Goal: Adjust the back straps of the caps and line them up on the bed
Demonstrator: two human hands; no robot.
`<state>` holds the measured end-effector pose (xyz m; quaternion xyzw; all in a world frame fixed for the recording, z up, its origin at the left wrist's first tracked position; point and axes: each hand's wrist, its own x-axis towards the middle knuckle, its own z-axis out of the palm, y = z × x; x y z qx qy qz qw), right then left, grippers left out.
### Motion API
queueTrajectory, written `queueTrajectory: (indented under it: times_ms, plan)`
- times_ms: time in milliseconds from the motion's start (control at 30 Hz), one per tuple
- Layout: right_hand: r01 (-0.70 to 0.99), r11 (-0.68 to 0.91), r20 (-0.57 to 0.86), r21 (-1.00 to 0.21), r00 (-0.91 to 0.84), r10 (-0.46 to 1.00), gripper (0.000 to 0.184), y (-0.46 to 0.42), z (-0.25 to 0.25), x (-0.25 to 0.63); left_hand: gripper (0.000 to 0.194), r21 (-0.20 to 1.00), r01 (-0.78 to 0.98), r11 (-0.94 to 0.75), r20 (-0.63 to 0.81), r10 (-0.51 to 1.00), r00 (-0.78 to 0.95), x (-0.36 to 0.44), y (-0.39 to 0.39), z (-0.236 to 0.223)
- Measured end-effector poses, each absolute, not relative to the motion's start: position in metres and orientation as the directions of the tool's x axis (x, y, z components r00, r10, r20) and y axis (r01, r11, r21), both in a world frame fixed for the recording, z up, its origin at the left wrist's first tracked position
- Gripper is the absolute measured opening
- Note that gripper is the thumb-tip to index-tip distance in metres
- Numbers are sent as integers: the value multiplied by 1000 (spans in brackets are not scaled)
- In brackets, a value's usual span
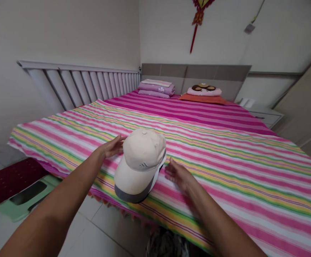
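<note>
A cream baseball cap (142, 160) with a grey-edged brim lies on the striped bedspread (225, 157) near the bed's foot edge, brim toward me. My left hand (112, 146) reaches to the cap's left side, fingers stretched out and touching or nearly touching its crown. My right hand (178, 175) hovers just right of the cap, fingers extended and slightly blurred, holding nothing.
Folded purple bedding (157, 88) and a pink pillow on an orange one (204, 93) sit at the headboard. A white slatted rail (91, 84) runs along the bed's left. A green plastic stool (24, 196) and dark red mat are on the floor left; a nightstand (264, 115) stands right.
</note>
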<state>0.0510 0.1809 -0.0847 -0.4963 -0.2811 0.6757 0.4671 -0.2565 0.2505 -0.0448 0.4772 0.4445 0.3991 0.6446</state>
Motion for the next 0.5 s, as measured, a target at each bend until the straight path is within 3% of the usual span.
queueTrajectory:
  times_ms: [200, 500]
  plan:
    - [-395, -317, -255, -862, -201, 946, 47, 161, -103, 12, 80, 924, -147, 353, -240, 834, 497, -263, 203, -85]
    - [-424, -168, -156, -890, -62, 986, 48, 171, -112, 2, 82, 909, -225, 350, -236, 879, 414, -233, 201, -91]
